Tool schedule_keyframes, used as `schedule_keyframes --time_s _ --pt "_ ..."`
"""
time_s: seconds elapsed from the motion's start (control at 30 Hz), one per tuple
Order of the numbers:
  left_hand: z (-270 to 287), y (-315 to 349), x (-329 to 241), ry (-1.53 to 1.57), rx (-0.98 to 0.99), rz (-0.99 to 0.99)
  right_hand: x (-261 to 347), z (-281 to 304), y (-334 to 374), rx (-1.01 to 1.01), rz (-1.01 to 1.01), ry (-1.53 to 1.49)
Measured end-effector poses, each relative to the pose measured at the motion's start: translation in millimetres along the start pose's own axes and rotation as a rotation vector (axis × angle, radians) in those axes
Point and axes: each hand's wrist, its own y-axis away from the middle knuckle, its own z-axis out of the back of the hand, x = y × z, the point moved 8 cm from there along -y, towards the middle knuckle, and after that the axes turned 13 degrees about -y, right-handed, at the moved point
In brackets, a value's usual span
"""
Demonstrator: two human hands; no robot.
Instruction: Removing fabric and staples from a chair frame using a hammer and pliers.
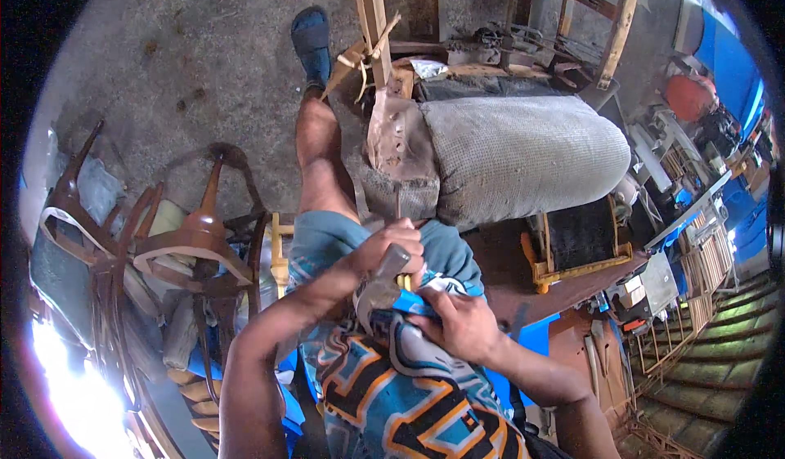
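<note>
My left hand (391,246) is closed around a screwdriver-like tool (398,202), whose thin metal shaft points away from me. Its tip meets the lower edge of a worn brown and grey covered end (402,152) of a furniture piece; the exact contact is too small to tell. A bit of yellow, seemingly its handle, shows below the fingers. Closed on a hammer's blue handle, my right hand (462,322) is close to my body. The hammer (378,294) has its metal head just below my left hand. Right of the worn end lies a thick grey fabric-covered cushion roll (531,152).
Wooden chair frames (192,246) with curved legs crowd the left side. Upright wooden posts (372,26) rise beyond the worn end. A small yellow-edged wooden frame (580,242) sits right of my knees. Tools and scraps (654,287) fill the far right.
</note>
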Motion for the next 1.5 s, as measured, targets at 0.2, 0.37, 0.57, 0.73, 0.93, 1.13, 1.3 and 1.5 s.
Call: schedule_keyframes --time_s 0.2,0.37,0.57,0.73,0.93,1.13,1.3,1.5 --pt "14.2 -2.4 19.6 -0.213 0.027 0.219 -9.1 -25.2 -21.2 0.034 -0.027 -0.137" --pt "4.5 -21.1 7.0 -0.02 -0.09 0.302 -16.4 18.5 1.1 -0.069 -0.038 -0.33" --pt "70.7 -10.9 -3.3 0.091 -0.501 0.571 -35.5 60.2 -11.1 -0.282 -0.165 -0.688" --pt "58.8 -39.4 -43.3 0.229 -0.499 0.285 5.7 33.3 0.0 -0.111 0.185 -0.695" --pt "70.2 -38.3 -52.3 0.223 -0.419 0.513 -16.9 -0.8 -4.9 -0.142 0.056 -1.009" --pt "114.4 -67.0 -75.6 0.063 -0.448 0.549 -72.9 40.1 2.5 -0.446 0.064 -0.738" --pt "123.5 -93.9 -59.0 -0.472 -0.155 0.707 -150.8 37.6 40.1 -0.744 -0.069 -0.91" --pt "1.8 -165.8 -30.7 -0.829 0.334 0.382 -224.7 -38.5 92.8 -1.111 -0.184 -1.133"
